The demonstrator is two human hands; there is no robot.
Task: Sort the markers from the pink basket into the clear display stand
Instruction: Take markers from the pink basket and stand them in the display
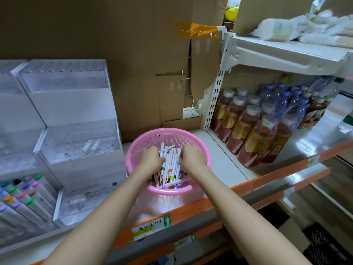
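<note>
A round pink basket (133, 150) stands on the white shelf, holding several white markers (170, 163) with coloured bands. Both my hands are inside it. My left hand (150, 158) curls around the left side of a bundle of markers, and my right hand (193, 157) curls around the bundle's right side. The clear display stand (76, 131) rises in steps to the left of the basket. Its upper tiers look almost empty, with two pale markers lying in the middle tier.
A second stand (24, 196) at far left holds several markers with coloured caps. Shrink-wrapped drink bottles (254, 131) fill the shelf to the right. Cardboard (133, 64) lines the back. An orange shelf edge with a price label (150, 226) runs along the front.
</note>
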